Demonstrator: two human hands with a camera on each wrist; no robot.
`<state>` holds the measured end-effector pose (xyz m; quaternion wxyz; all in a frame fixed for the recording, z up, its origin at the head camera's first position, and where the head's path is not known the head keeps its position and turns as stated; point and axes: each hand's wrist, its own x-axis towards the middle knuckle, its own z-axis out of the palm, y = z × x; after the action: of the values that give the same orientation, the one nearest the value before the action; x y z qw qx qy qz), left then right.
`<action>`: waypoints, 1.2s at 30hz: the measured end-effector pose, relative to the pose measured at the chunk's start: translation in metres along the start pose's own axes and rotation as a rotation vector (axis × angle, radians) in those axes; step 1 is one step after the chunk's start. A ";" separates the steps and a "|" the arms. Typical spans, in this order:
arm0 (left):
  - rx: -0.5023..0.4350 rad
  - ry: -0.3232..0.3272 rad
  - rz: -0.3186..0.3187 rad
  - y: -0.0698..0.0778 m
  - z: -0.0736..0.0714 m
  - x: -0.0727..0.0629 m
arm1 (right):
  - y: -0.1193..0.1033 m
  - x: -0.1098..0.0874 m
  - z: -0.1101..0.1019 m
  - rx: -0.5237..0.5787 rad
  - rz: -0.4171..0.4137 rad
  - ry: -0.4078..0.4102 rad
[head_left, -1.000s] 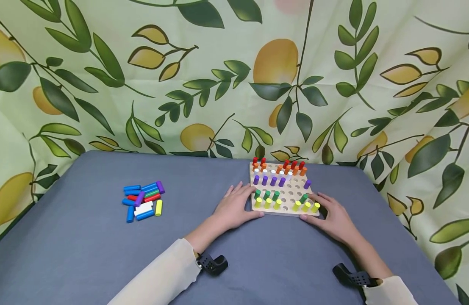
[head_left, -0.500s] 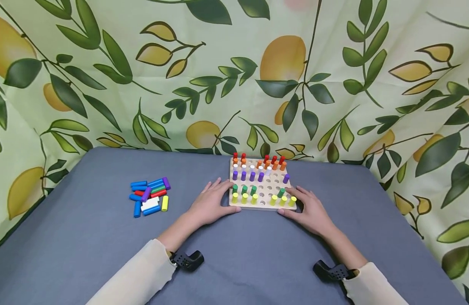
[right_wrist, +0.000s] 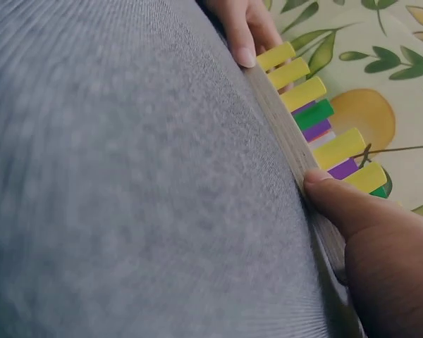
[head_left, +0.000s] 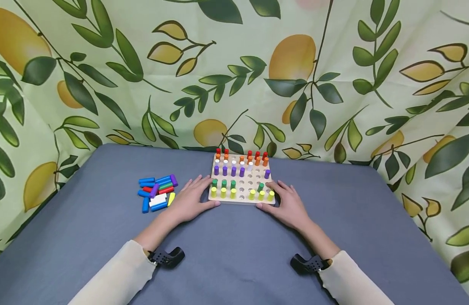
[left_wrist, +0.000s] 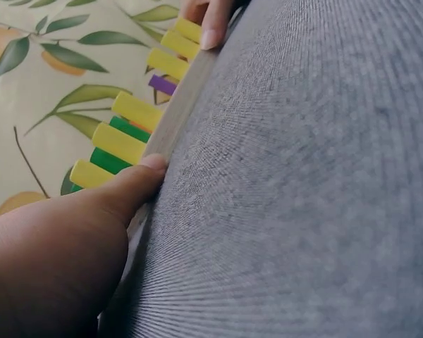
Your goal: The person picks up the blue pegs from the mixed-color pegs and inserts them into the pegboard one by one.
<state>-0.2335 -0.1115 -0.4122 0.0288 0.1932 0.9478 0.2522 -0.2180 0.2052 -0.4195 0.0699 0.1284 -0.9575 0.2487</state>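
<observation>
A wooden pegboard [head_left: 236,202] on the grey-blue worktop [head_left: 234,254] holds rows of red, orange, white, purple, green and yellow pegs [head_left: 233,193], with unfilled holes among them. The left hand [head_left: 190,199] and right hand [head_left: 289,207] grip its two sides, thumbs at the front edge. In the wrist views, the back rows are mostly hidden. Loose pegs [head_left: 154,190] lie to the left, a yellow one partly covered by the left hand.

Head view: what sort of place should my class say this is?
Probably an indoor activity corner, though the room itself isn't shown: a grey table, a leaf-patterned curtain behind it, and a pegboard with coloured pegs.
</observation>
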 end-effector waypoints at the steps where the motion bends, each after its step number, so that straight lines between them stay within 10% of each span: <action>1: 0.007 0.002 -0.001 -0.001 -0.001 -0.001 | -0.002 0.001 0.001 -0.001 0.002 -0.001; 12: 0.038 -0.035 -0.015 0.002 -0.008 -0.003 | -0.004 -0.002 0.005 -0.003 0.001 -0.008; 19: 0.016 -0.036 -0.032 0.002 -0.045 -0.007 | -0.005 -0.001 0.004 -0.006 0.001 -0.010; 28: 0.047 0.106 -0.125 -0.041 -0.086 -0.014 | -0.001 -0.003 0.007 -0.015 -0.003 -0.008; 36: 0.033 0.118 -0.187 -0.072 -0.091 -0.017 | -0.002 -0.001 0.007 -0.012 -0.008 -0.001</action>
<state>-0.2570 -0.2178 -0.3689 -0.0070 0.0894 0.9657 0.2438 -0.2167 0.2005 -0.4250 0.0711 0.1317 -0.9585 0.2428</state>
